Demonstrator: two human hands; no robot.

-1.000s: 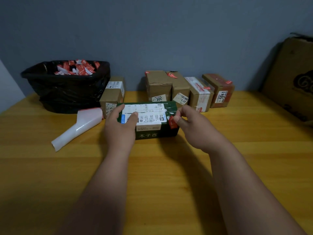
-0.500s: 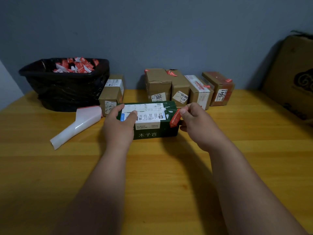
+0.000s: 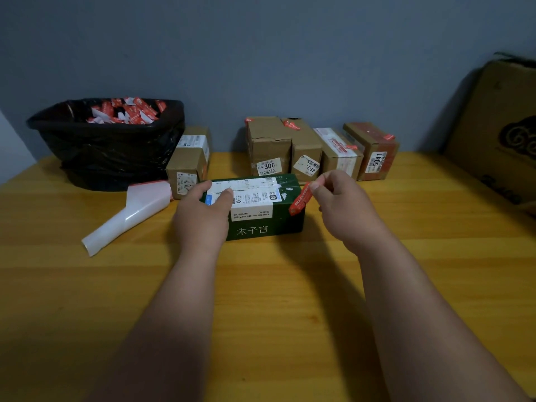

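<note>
Black plastic lines the bin [image 3: 107,152] at the far left of the tabletop [image 3: 290,285], heaped with red and white scraps [image 3: 124,111]. A white curl of backing paper [image 3: 127,216] lies just in front of it. A small brown carton [image 3: 188,161] stands next, just behind your left grip [image 3: 203,216]. That grip is curled over the left end of the green box [image 3: 266,227], thumb on the white top label, holding it down on the wood. The green box lies in the middle of the tabletop, its long axis running left to right across you and its printed face toward you. At its right end a red sticker [image 3: 300,200] stands off the near top corner. Its lower end looks stuck to the box, and its upper end is pinched between thumb and forefinger of your right grip [image 3: 345,207], which hangs just off the box's right end. So the strip runs up and to the right from box to pinch, and your right grip is the nearer one. By my reading the peel wants to follow that line, rightward and up, away from the box, while your left grip braces against a slide along the long axis. Behind stands a row of brown parcels [image 3: 269,146], and a large carton [image 3: 499,126] leans at the far right.
</note>
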